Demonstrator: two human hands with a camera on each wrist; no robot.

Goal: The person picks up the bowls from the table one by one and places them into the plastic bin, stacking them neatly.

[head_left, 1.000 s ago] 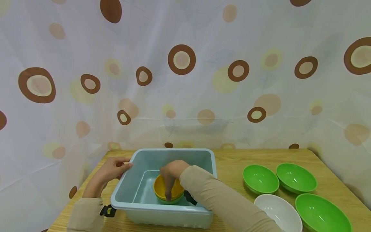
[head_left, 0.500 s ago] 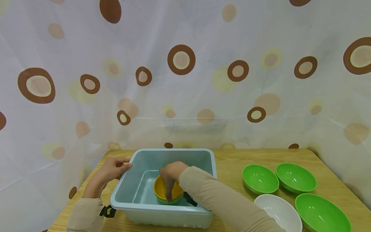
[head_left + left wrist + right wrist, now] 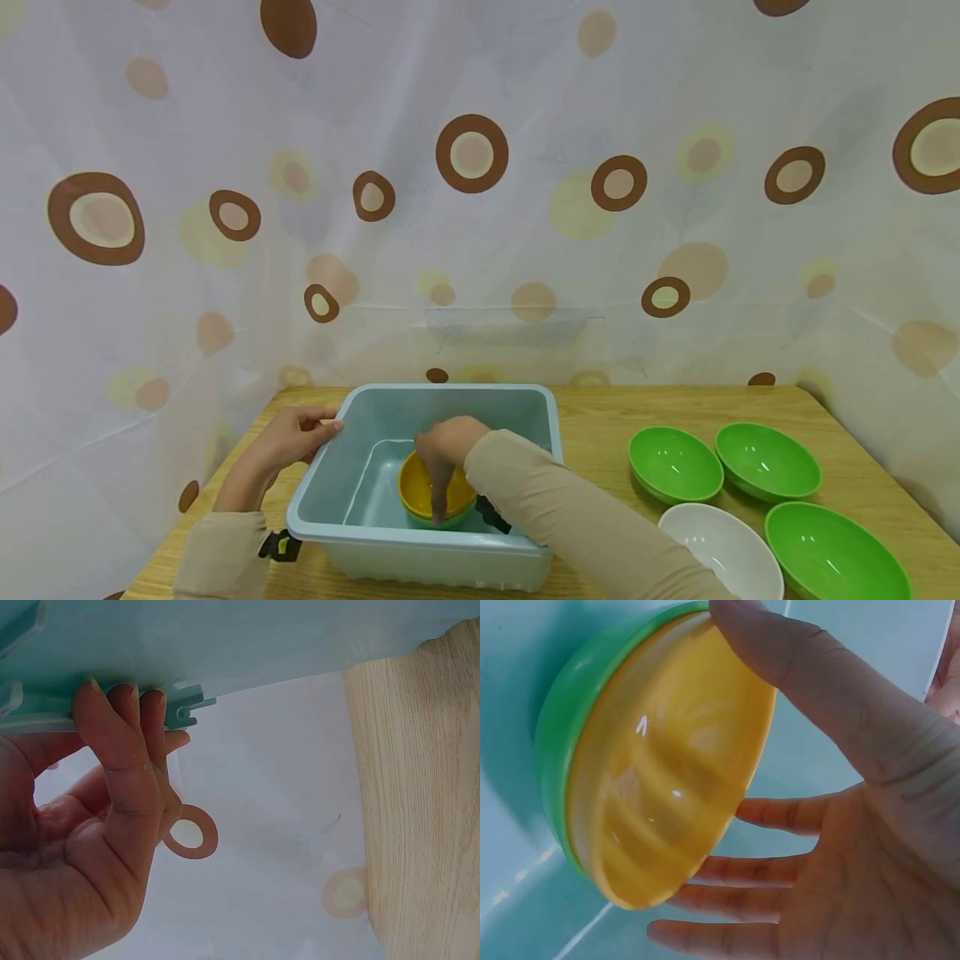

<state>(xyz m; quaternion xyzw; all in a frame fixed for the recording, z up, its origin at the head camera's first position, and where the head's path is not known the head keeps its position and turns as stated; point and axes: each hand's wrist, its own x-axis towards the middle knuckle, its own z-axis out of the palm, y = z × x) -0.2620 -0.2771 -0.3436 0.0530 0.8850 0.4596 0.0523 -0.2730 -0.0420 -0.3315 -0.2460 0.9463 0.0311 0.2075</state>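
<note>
A pale blue plastic basin (image 3: 405, 537) stands on the table, its rim pinched at the left side by my left hand (image 3: 288, 437). The left wrist view shows several fingertips hooked under that rim. Inside the basin, a yellow bowl (image 3: 667, 802) sits nested and tilted in a green bowl (image 3: 555, 750). My right hand (image 3: 448, 446) reaches in from the right and holds the yellow bowl across its rim. Its thumb lies over one side of the rim, with fingers against the opposite side. Part of the nested bowls is hidden behind this hand in the head view.
To the right of the basin are a small green bowl (image 3: 675, 464), another green bowl (image 3: 767, 461), a white bowl (image 3: 723, 550) and a large green bowl (image 3: 836, 550). They rest on a wooden table (image 3: 592, 417). A patterned curtain (image 3: 525, 233) hangs behind and beside it.
</note>
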